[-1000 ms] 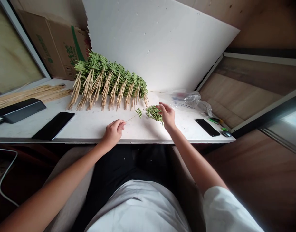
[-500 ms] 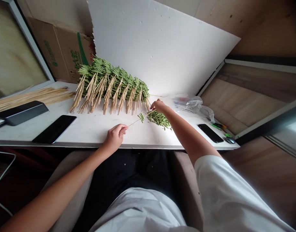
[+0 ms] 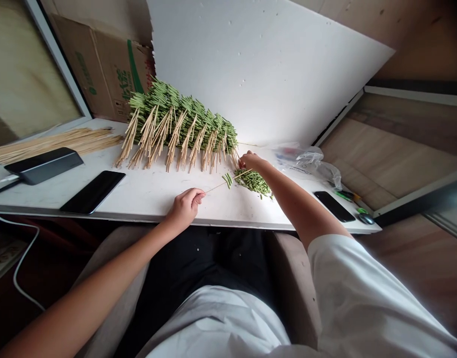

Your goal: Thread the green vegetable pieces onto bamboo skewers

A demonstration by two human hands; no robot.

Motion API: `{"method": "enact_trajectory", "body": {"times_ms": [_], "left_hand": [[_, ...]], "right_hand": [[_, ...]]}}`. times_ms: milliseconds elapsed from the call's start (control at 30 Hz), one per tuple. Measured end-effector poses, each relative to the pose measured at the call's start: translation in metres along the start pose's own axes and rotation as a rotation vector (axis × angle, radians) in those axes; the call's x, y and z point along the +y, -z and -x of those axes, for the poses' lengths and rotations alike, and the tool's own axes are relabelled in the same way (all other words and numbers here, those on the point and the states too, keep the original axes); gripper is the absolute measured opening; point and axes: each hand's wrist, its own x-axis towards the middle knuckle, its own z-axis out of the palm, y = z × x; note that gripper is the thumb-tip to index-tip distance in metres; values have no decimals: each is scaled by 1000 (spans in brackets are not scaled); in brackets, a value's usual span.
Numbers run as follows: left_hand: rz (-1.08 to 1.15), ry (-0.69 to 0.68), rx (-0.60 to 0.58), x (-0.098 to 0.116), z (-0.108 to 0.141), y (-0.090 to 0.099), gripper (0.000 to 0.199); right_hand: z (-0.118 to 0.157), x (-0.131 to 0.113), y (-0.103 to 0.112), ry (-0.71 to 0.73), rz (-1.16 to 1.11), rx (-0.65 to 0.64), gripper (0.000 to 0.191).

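Note:
My left hand [image 3: 187, 205] is closed in a pinch around one end of a thin bamboo skewer [image 3: 214, 187] near the table's front edge. A few short green bean pieces [image 3: 227, 180] are threaded crosswise on the skewer, which slants up to the right. Its far end reaches over a loose pile of cut green bean pieces [image 3: 255, 183]. My right hand [image 3: 249, 161] is at the back edge of that pile with its fingers curled together; whatever they hold is hidden. Behind, a long stack of filled green bean skewers [image 3: 183, 112] lies with bare stick ends toward me.
Bare bamboo skewers [image 3: 60, 143] lie at the left, behind a dark stand-like device [image 3: 45, 164] and a black phone [image 3: 94, 192]. To the right are a clear plastic bag [image 3: 310, 159], another phone [image 3: 334, 206] and a computer mouse [image 3: 365, 218]. A white board [image 3: 265, 64] leans behind.
The camera view has turned slightly, so everything appears shifted to the right. Both hands keep nearly the same places over the table, with the skewer still in my left hand.

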Motion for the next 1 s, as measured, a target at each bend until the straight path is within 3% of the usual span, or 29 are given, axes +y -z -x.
{"method": "enact_trajectory", "body": {"times_ms": [100, 200, 367, 433, 533, 667, 1000], "left_hand": [[5, -17, -3, 0, 0, 0, 18], [0, -29, 0, -2, 2, -2, 18], [-17, -25, 3, -4, 3, -2, 18], [-21, -25, 0, -3, 2, -2, 18], [-24, -50, -13, -1, 2, -1, 19], [-23, -67, -44, -1, 2, 1, 20], [-19, -49, -112, 0, 2, 4, 20]], "right_hand": [[10, 3, 10, 35, 21, -26, 6], [29, 9, 21, 29, -96, 94, 9], [94, 0, 13, -33, -667, 449, 26], [126, -12, -1, -108, -978, 501, 39], [168, -34, -23, -165, -1398, 424, 47], [200, -60, -35, -200, -1717, 308, 40], [202, -82, -39, -307, -1817, 342, 41]]}}
